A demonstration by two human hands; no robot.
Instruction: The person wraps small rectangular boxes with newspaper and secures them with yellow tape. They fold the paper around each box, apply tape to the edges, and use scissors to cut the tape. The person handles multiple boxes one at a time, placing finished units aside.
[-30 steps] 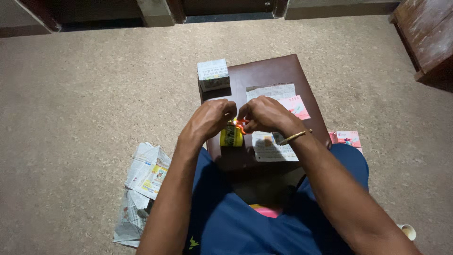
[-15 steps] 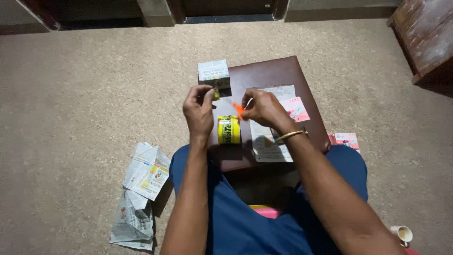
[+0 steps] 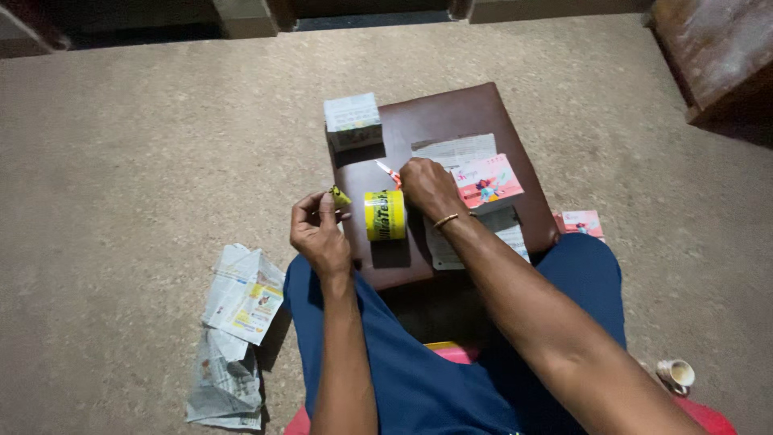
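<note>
Stool (image 3: 483,109): tape roll (image 3: 385,215) on its near left part, box (image 3: 352,121) at far left corner, papers (image 3: 471,173) to the right (overlapping). Newspaper (image 3: 237,322) on floor, left; cup (image 3: 675,374) on floor, right.

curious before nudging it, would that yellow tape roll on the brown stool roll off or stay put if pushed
The yellow tape roll seems to stand on its curved edge on the brown stool, so a sideways push would probably roll it, or else tip it flat. It is a hollow ring, so likely light. The right hand beside it might block it.
</note>
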